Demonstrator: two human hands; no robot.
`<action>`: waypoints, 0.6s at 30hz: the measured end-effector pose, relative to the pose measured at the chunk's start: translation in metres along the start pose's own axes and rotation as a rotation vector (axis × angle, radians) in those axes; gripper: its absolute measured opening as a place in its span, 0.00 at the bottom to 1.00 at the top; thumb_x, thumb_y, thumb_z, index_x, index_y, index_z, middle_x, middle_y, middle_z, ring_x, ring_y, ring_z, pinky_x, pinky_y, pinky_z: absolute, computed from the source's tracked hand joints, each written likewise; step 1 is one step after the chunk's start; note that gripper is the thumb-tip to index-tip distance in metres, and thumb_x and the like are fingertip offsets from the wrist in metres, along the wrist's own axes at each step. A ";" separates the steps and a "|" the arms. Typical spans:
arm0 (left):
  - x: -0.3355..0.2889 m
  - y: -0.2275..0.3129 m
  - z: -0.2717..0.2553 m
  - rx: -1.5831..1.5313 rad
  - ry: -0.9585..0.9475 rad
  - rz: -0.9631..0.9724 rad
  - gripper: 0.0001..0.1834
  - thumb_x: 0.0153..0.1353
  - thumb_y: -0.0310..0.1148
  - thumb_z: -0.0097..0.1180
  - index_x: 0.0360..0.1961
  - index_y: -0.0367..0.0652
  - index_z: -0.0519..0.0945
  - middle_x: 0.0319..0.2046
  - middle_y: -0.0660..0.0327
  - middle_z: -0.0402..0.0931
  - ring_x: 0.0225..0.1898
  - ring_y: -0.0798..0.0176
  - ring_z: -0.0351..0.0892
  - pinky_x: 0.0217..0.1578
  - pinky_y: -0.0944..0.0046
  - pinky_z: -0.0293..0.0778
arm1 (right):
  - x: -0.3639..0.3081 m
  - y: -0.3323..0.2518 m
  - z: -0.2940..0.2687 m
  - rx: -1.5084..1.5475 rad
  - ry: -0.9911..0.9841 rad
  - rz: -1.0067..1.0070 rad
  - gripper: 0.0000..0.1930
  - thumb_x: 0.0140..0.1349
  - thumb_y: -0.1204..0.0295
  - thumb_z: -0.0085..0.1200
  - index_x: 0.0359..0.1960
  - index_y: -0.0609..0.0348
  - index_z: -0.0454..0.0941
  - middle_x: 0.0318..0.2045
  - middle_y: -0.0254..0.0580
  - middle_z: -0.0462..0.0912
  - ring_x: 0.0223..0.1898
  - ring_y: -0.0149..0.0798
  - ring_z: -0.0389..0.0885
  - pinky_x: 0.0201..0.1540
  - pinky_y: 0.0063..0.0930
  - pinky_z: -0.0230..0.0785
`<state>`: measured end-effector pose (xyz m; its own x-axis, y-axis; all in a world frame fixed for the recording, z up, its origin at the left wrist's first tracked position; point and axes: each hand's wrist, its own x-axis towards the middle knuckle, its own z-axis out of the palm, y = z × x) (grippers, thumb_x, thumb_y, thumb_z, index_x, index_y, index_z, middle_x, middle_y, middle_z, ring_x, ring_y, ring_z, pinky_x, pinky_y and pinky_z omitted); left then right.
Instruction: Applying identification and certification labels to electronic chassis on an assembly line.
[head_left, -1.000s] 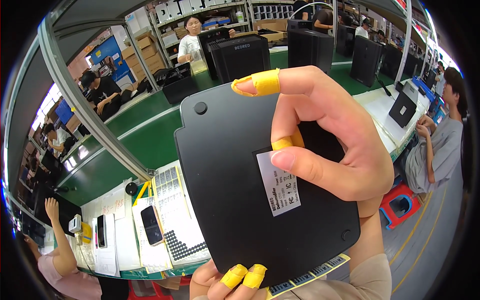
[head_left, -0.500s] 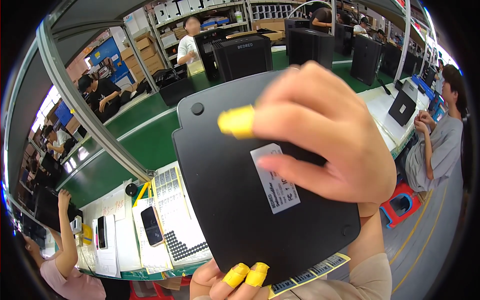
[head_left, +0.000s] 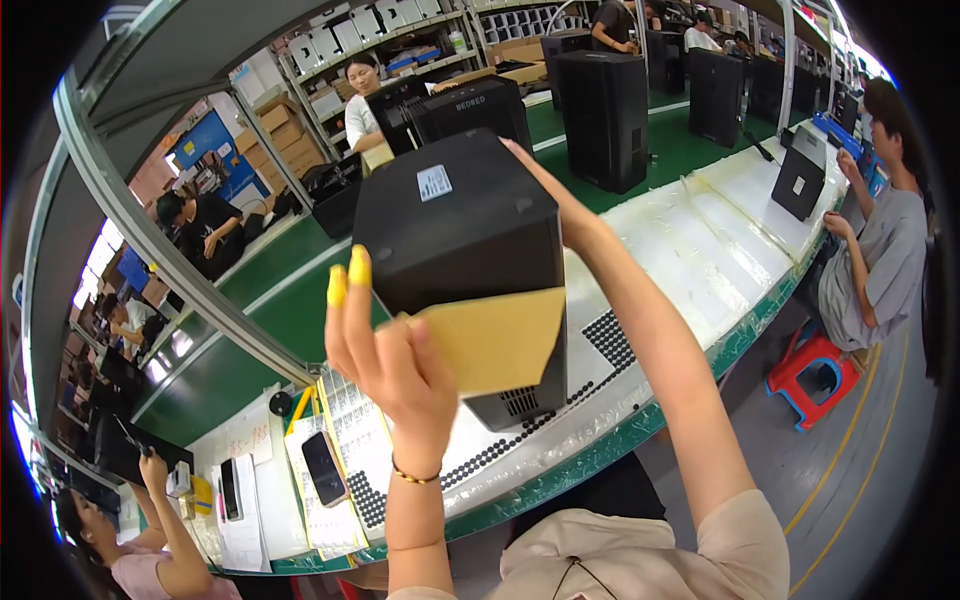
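Note:
A black box-shaped device case (head_left: pixel 460 235) stands in front of me on the white-covered bench, with a small silver label (head_left: pixel 434 184) on its upward face. My left hand (head_left: pixel 395 360) pinches a tan backing sheet (head_left: pixel 495 340) between thumb and fingers, in front of the case. Two of its fingers wear yellow finger covers and point up beside the case's left edge. My right hand (head_left: pixel 548 190) reaches round the case's far right side and holds it; most of its fingers are hidden behind.
Small black round pads (head_left: pixel 610 342) lie in rows on the bench. A phone (head_left: pixel 323 468) and label sheets (head_left: pixel 350 410) lie to the left. Black cases (head_left: pixel 605 120) stand on the green conveyor. Co-workers sit left and right; a red stool (head_left: pixel 812 375) stands on the right.
The case has moved away from me and turned; its labelled face now points up. My right hand has gone from the label to the far side. The left hand has brought the sheet out in front.

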<state>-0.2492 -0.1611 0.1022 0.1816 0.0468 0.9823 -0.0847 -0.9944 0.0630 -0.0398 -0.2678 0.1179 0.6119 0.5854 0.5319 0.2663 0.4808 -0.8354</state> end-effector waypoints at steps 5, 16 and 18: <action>-0.071 0.034 0.017 -0.142 -0.180 0.355 0.10 0.60 0.37 0.55 0.23 0.50 0.71 0.50 0.61 0.77 0.49 0.53 0.76 0.62 0.44 0.53 | 0.010 0.037 0.006 0.329 -0.081 0.056 0.25 0.71 0.52 0.36 0.60 0.56 0.65 0.53 0.38 0.74 0.55 0.31 0.72 0.59 0.27 0.60; -0.023 -0.080 0.056 -0.419 0.159 -0.016 0.07 0.66 0.25 0.39 0.31 0.35 0.66 0.61 0.41 0.61 0.64 0.49 0.62 0.65 0.42 0.53 | 0.051 0.069 -0.005 0.062 0.172 -0.151 0.23 0.65 0.60 0.51 0.58 0.55 0.64 0.48 0.35 0.71 0.50 0.28 0.70 0.50 0.21 0.63; -0.007 -0.114 0.056 -0.549 0.227 -0.249 0.09 0.70 0.26 0.33 0.33 0.33 0.64 0.63 0.43 0.59 0.62 0.54 0.63 0.64 0.50 0.57 | 0.048 0.059 0.009 0.064 0.159 -0.163 0.24 0.61 0.63 0.57 0.56 0.53 0.63 0.43 0.33 0.71 0.51 0.28 0.67 0.55 0.24 0.59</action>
<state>-0.1854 -0.0530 0.0785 0.0539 0.3483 0.9358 -0.5666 -0.7611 0.3159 -0.0010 -0.2052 0.0953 0.6761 0.3888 0.6259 0.3259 0.6040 -0.7273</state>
